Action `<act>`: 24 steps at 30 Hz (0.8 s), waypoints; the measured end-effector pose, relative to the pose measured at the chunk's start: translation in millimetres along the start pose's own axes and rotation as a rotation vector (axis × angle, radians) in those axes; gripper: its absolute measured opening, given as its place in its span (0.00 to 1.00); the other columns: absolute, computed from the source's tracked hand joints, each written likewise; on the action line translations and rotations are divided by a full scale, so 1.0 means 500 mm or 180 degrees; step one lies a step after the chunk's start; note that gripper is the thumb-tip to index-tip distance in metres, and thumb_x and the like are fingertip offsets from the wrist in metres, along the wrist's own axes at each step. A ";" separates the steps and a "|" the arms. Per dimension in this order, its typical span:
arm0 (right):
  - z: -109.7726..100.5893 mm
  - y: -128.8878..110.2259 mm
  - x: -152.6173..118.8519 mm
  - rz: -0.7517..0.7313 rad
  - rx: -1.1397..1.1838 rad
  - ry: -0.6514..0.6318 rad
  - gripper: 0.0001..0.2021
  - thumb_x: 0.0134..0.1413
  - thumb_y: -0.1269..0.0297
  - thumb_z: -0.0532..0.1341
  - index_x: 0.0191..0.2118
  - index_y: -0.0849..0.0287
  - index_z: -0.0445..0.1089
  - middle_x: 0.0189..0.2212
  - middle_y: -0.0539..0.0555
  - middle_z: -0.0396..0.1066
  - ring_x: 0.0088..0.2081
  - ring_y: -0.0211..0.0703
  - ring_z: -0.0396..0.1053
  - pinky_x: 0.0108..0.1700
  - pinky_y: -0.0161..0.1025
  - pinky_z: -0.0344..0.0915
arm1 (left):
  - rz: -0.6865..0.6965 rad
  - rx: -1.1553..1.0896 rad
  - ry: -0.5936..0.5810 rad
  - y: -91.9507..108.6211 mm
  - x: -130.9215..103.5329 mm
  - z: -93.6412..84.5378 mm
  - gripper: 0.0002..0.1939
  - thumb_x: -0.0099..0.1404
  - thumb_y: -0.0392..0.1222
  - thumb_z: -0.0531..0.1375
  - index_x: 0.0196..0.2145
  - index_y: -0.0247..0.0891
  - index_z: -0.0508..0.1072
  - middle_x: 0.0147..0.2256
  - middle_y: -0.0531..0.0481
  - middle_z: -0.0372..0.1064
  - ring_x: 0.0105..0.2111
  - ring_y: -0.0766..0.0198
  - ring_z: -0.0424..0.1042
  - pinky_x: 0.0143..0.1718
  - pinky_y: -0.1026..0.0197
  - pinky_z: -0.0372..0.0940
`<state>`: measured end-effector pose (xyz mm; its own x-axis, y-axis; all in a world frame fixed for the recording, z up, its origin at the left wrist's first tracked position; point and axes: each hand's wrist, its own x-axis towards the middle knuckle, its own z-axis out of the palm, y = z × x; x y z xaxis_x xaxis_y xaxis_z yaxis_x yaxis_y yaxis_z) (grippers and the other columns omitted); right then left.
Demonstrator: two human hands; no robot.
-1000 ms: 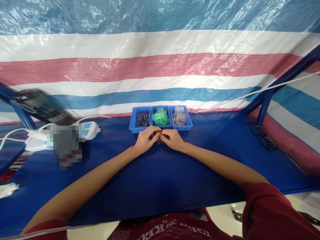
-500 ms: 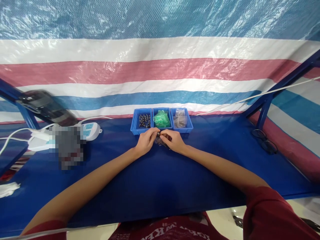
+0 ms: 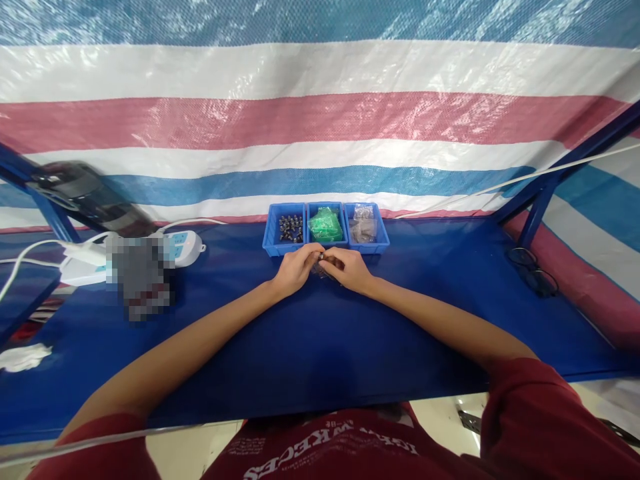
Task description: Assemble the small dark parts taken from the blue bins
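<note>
My left hand (image 3: pixel 297 269) and my right hand (image 3: pixel 352 269) meet just in front of the middle blue bin (image 3: pixel 326 207), fingertips pinched together. Between them shows a small metal piece (image 3: pixel 321 255), too small to name its kind. Crumpled clear plastic (image 3: pixel 317 269), perhaps a little bag, lies under the fingers and is partly hidden by my right hand. Small dark metal parts (image 3: pixel 291 229) fill part of the left bin (image 3: pixel 271 235). Green plastic packaging (image 3: pixel 325 225) is in the middle bin, and clear plastic bags (image 3: pixel 363 225) are in the right bin (image 3: pixel 384 235).
On the left of the blue table (image 3: pixel 320 347) are a white power strip (image 3: pixel 186 249) with cables, a blurred-out dark object (image 3: pixel 143 273) and crumpled white tissue (image 3: pixel 24 358). A dark bottle (image 3: pixel 93 197) leans behind. Glasses (image 3: pixel 533 270) lie at the right.
The camera has tilted, so the bins and table sit higher in view. Both hands stay together at the same spot, with fingers shifted slightly around the small metal piece.
</note>
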<state>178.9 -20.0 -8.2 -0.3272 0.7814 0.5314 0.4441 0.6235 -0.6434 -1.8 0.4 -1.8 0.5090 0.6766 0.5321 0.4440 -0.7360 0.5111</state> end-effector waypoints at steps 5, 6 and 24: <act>-0.002 -0.003 -0.002 0.0000 0.0074 0.0001 0.10 0.58 0.60 0.56 0.39 0.60 0.68 0.23 0.48 0.65 0.22 0.34 0.60 0.28 0.32 0.57 | 0.0000 -0.0019 -0.0042 -0.002 0.000 0.001 0.15 0.71 0.45 0.45 0.45 0.37 0.66 0.35 0.48 0.71 0.34 0.67 0.71 0.35 0.67 0.64; -0.002 -0.005 -0.002 -0.0006 0.0074 -0.0002 0.09 0.58 0.60 0.56 0.39 0.60 0.68 0.22 0.48 0.65 0.22 0.34 0.60 0.28 0.32 0.57 | 0.0015 -0.0016 -0.0029 -0.001 0.000 0.001 0.14 0.71 0.45 0.45 0.45 0.37 0.66 0.35 0.48 0.71 0.34 0.67 0.71 0.35 0.67 0.64; -0.004 -0.011 0.003 -0.0032 0.0150 -0.0141 0.10 0.58 0.62 0.53 0.26 0.58 0.59 0.20 0.47 0.60 0.21 0.34 0.56 0.26 0.32 0.55 | 0.0191 0.0076 0.0047 -0.006 -0.001 -0.001 0.09 0.69 0.41 0.50 0.42 0.37 0.66 0.34 0.49 0.71 0.33 0.67 0.71 0.34 0.66 0.65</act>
<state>177.8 -22.4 -2.9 -0.3685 0.7749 0.5136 0.4014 0.6309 -0.6640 -3.8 2.2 -3.0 0.5244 0.6314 0.5712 0.4306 -0.7754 0.4619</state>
